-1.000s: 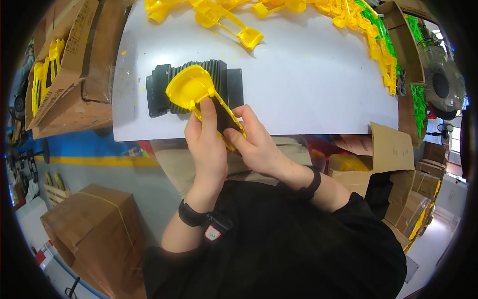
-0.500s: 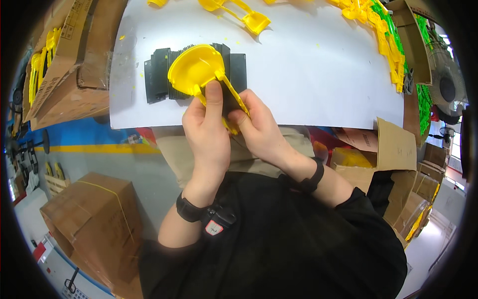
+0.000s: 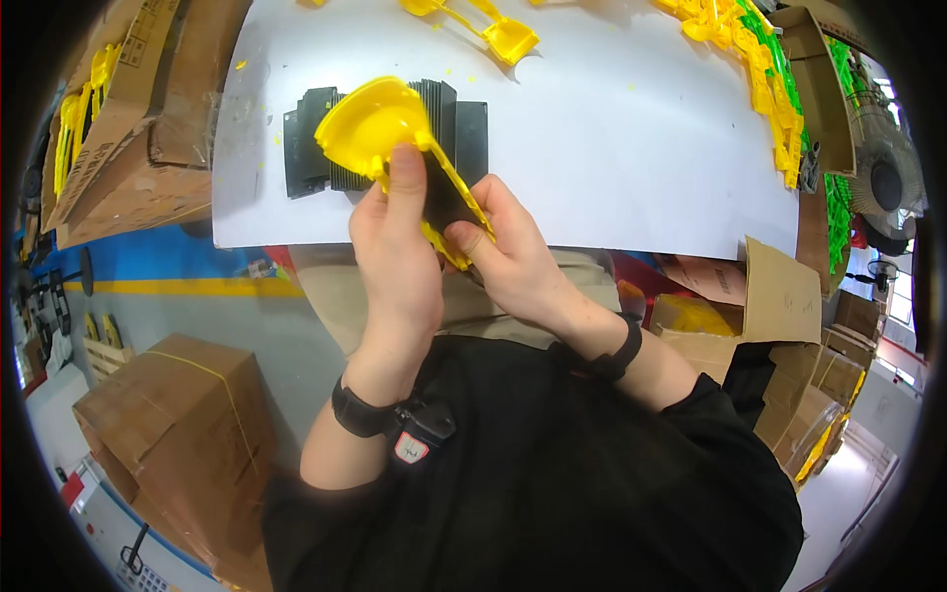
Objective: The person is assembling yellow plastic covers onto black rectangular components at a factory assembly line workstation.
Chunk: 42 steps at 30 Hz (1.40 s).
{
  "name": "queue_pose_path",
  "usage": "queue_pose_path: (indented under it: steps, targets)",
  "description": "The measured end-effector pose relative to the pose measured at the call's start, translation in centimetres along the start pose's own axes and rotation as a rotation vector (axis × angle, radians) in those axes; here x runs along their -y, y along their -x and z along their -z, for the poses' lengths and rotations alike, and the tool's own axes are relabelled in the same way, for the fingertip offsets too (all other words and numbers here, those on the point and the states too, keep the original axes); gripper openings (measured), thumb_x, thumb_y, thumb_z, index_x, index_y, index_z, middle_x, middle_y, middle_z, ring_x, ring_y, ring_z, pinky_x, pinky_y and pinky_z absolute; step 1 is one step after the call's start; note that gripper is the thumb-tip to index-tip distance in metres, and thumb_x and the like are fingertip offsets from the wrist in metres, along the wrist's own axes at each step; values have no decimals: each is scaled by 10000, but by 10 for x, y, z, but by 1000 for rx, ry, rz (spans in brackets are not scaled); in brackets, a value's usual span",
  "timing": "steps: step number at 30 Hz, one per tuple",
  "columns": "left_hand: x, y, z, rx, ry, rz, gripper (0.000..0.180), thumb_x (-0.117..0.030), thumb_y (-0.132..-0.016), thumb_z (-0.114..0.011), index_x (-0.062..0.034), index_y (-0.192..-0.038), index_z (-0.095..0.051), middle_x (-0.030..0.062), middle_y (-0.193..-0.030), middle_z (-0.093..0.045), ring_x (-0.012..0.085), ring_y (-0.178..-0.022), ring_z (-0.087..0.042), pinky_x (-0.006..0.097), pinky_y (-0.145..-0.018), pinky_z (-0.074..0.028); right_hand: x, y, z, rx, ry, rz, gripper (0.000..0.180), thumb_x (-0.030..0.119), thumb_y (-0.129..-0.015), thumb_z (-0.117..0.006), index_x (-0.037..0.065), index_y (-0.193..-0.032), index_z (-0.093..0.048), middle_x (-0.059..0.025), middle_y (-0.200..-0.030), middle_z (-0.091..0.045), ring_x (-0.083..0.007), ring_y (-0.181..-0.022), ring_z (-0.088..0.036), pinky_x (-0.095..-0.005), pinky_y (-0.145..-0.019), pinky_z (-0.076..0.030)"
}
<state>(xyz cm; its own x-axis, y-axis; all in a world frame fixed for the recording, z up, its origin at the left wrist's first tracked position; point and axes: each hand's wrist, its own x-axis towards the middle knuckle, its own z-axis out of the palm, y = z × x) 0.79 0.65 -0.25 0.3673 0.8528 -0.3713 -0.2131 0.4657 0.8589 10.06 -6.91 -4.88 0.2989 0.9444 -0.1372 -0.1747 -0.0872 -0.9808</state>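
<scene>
Both hands hold a yellow plastic scoop (image 3: 373, 126) with a rounded bowl and two long thin arms, above the near part of the white table. My left hand (image 3: 400, 247) is closed round the base of the bowl, its thumb pressed on the near edge. My right hand (image 3: 515, 259) pinches the lower ends of the arms between thumb and fingers. A dark surface shows between the arms; whether it is part of the held piece I cannot tell. Behind the bowl lie black ribbed plastic pieces (image 3: 444, 123) side by side, partly covered by the scoop.
Another yellow scoop (image 3: 510, 39) lies at the table's (image 3: 631, 163) far side. Yellow and green parts (image 3: 774, 99) are heaped along the right edge. Cardboard boxes stand at the left (image 3: 168, 148), lower left (image 3: 178, 414) and right (image 3: 779, 296). A fan (image 3: 885, 183) is far right.
The scoop's bowl has moved slightly left and away from me, tilting more, along with my left hand. My right hand stays nearly in place on the arms.
</scene>
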Motion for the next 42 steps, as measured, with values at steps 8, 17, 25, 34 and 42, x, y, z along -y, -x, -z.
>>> queue_pose_path:
  steps: [8,17,25,34,42]
  targets:
    - [8,10,3,164,-341,-144,185,-242,-1001,-547,-57,-996,-556,-15,-795,-571,34,-595,-470,179,-502,-367,14,-4,6,46,-149,-179,135,134,-1009,-470,6,-1028,-431,-110,-906,-595,-121,-768,-590,-262,-701,-491]
    - [5,10,26,205,-632,-238,134,-84,-956,-519,39,-1008,-522,170,-687,-567,191,-579,-572,302,-534,-410,38,9,10,-36,678,196,151,48,-873,-569,-38,-982,-512,-189,-914,-561,-324,-779,-583,-366,-692,-487]
    - [-4,21,18,257,-481,-212,235,43,-902,-529,46,-1136,-506,100,-990,-673,137,-855,-674,256,-721,-535,45,5,12,-53,525,197,125,41,-854,-598,-38,-929,-536,-157,-791,-552,-290,-646,-571,-375,-609,-470]
    - [4,25,19,237,-542,-258,304,22,-867,-567,34,-1165,-508,112,-841,-660,125,-661,-666,262,-531,-508,40,-11,17,-120,377,339,224,137,-921,-591,-29,-1062,-538,-128,-881,-604,-204,-812,-601,-326,-724,-481]
    - [15,10,22,244,-400,-414,345,-198,-991,-407,46,-1236,-414,181,-905,-635,274,-787,-641,361,-698,-487,48,-36,-25,-70,93,175,215,189,-982,-492,-12,-1058,-495,-201,-956,-612,-370,-875,-592,-385,-752,-466]
